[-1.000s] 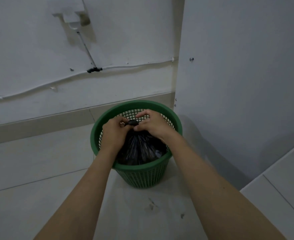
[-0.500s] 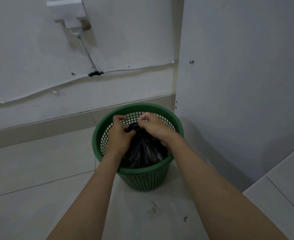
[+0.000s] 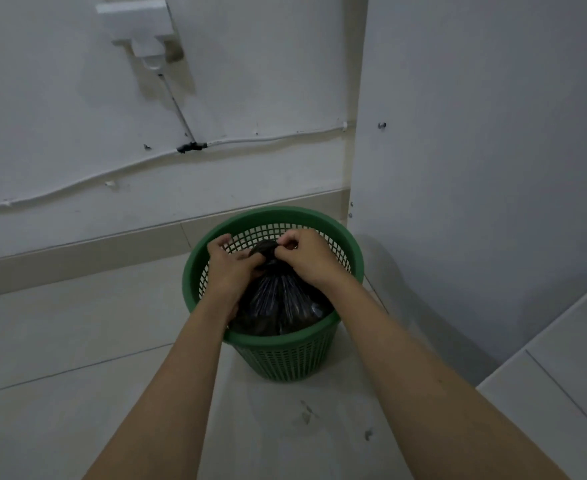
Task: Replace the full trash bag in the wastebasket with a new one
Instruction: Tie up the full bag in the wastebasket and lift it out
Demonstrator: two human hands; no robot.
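Observation:
A green mesh wastebasket (image 3: 285, 355) stands on the pale tiled floor in the corner. Inside it sits a full black trash bag (image 3: 278, 303), its top gathered into a bunched neck near the basket's rim. My left hand (image 3: 231, 268) grips the neck from the left, fingers curled around it. My right hand (image 3: 305, 258) pinches the bunched top from the right, with thumb and fingers closed on the plastic. The bag's lower part is hidden by the basket wall.
A white wall with a cable (image 3: 112, 174) and a wall-mounted box (image 3: 139, 26) is behind the basket. A white panel (image 3: 475, 168) stands close on the right. A raised white ledge (image 3: 562, 375) fills the lower right. Dark marks (image 3: 305, 414) spot the floor.
Both hands have shifted slightly on the bag's neck, working the gathered top. The bunch now stands a little higher between them. The camera has tilted a little.

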